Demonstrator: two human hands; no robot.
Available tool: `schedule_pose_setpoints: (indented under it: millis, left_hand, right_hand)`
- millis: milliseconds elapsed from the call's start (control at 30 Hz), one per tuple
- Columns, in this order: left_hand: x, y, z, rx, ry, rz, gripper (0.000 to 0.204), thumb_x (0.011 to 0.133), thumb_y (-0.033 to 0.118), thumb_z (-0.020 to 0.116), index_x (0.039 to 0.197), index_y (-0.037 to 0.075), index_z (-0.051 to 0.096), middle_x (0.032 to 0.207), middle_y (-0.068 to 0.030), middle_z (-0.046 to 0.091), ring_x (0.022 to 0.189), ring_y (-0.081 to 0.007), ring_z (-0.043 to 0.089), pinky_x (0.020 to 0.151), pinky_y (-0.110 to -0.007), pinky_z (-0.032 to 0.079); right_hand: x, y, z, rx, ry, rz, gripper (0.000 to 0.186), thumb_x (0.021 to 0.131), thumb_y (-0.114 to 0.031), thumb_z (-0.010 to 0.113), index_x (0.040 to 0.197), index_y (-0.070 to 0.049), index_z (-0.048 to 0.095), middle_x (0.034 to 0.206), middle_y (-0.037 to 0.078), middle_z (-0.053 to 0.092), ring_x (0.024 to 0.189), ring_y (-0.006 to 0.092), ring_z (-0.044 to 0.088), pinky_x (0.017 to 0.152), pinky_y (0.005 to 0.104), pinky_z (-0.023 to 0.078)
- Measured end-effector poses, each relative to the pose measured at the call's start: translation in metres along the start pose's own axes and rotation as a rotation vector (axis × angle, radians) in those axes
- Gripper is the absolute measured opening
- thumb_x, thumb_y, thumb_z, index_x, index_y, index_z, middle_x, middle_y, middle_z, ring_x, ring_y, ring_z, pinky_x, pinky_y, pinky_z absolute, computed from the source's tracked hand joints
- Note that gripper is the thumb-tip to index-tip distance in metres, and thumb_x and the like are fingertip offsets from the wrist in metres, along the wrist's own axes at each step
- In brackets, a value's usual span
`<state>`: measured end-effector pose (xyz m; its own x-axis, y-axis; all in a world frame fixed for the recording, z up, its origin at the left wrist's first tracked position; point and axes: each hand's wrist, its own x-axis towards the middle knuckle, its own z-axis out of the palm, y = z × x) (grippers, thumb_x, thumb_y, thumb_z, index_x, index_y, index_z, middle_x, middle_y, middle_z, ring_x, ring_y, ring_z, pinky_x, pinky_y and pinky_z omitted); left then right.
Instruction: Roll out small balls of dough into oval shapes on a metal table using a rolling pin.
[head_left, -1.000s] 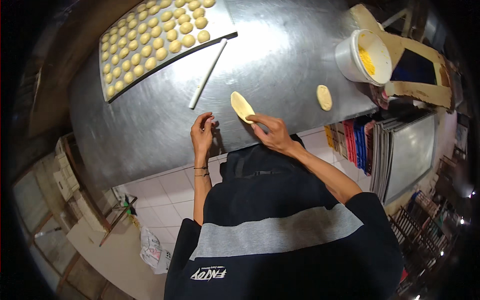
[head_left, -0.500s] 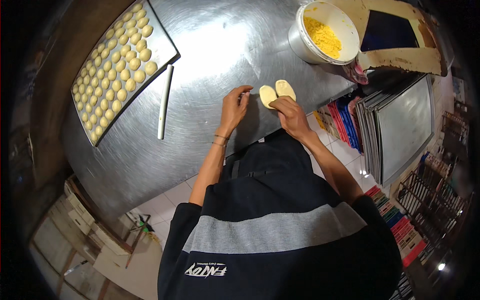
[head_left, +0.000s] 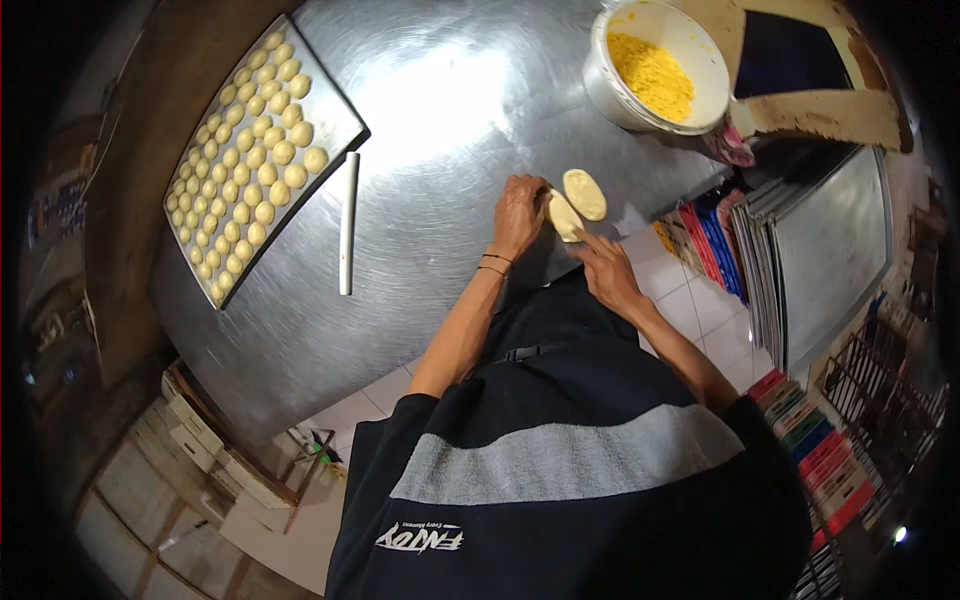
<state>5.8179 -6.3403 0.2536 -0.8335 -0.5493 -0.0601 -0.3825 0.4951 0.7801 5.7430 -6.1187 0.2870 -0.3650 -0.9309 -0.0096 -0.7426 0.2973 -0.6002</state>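
Note:
Two flattened pale dough ovals lie side by side on the steel table (head_left: 420, 230): the farther one (head_left: 585, 194) by itself, the nearer one (head_left: 562, 216) between my hands. My left hand (head_left: 519, 215) has curled, closed fingers at the upper left end of the nearer oval. My right hand (head_left: 607, 268) reaches to its lower end with fingers somewhat apart, the index fingertip touching it. A white rolling pin (head_left: 348, 225) lies to the left, beside a tray (head_left: 340, 130) with rows of several dough balls (head_left: 255, 160).
A white bucket (head_left: 705, 95) of yellow filling stands at the back right beside worn cardboard (head_left: 820, 110). Stacked metal trays (head_left: 830, 260) and coloured crates (head_left: 820, 460) are right of and below the table.
My view has shifted toward the bucket. My right hand carried a dough oval rightward beside the other, then drew back to its lower end. My left hand came over to that oval.

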Motion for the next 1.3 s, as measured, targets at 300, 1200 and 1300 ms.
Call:
schedule_pose_setpoints:
  millis: [300, 1200, 1300]
  left_hand:
    - [-0.112, -0.129, -0.177, 0.401, 0.687, -0.175, 0.04, 0.095, 0.007, 0.069, 0.133, -0.003, 0.062, 0.121, -0.0244, 0.066, 0.113, -0.0438, 0.06, 0.1, -0.05, 0.047]
    - [-0.268, -0.24, -0.208, -0.182, 0.883, -0.563, 0.025, 0.106, 0.022, 0.067, 0.116, 0.002, 0.057, 0.076, -0.0103, 0.068, 0.072, -0.0234, 0.072, 0.067, -0.04, 0.055]
    - [-0.267, -0.23, -0.219, -0.514, 0.722, -0.682, 0.032, 0.103, 0.027, 0.074, 0.093, -0.002, 0.064, 0.072, -0.0052, 0.068, 0.072, -0.0152, 0.069, 0.064, -0.034, 0.053]
  right_hand:
    - [0.059, -0.083, 0.007, 0.149, -0.064, 0.234, 0.025, 0.096, -0.004, 0.059, 0.113, 0.002, 0.077, 0.107, 0.024, 0.077, 0.097, 0.042, 0.074, 0.088, 0.0475, 0.058]
    - [0.269, -0.295, 0.184, 0.504, -0.148, -0.128, 0.027, 0.094, -0.021, 0.079, 0.105, 0.0, 0.065, 0.079, 0.008, 0.067, 0.075, 0.0147, 0.065, 0.067, 0.0333, 0.052]
    - [0.183, -0.265, 0.194, 0.542, -0.344, 0.256, 0.046, 0.092, -0.019, 0.083, 0.129, -0.001, 0.061, 0.088, 0.007, 0.063, 0.074, 0.0138, 0.061, 0.069, 0.0329, 0.053]
